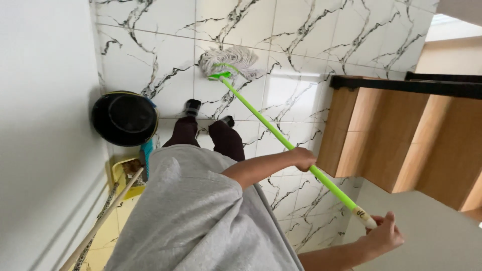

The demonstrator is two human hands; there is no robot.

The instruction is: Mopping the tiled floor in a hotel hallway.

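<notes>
White marble-look floor tiles point(281, 100) with black veins run under my feet, a white wall on one side and wooden stairs point(401, 145) with a black edge strip on the other. I hold a green-handled string mop point(281, 135); its pale head point(230, 61) lies flat on the tile ahead of my shoes. My left hand point(303, 158) is closed round the middle of the pole, and my right hand point(384, 235) pinches the white end cap between thumb and fingers.

As I judge it, that light pinch at the top could slip and let the pole twist. The stair edge sits just beside the pole, so a wide swing could knock it. Wet tile under my shoes could be slick.

A black bucket point(124, 118) stands near the wall, well apart from the mop head, with a yellow dustpan point(125, 175) and broom handles point(103, 221) leaning just behind it. One small dark mark sits on the pole's white end; I see no packages or signs.
</notes>
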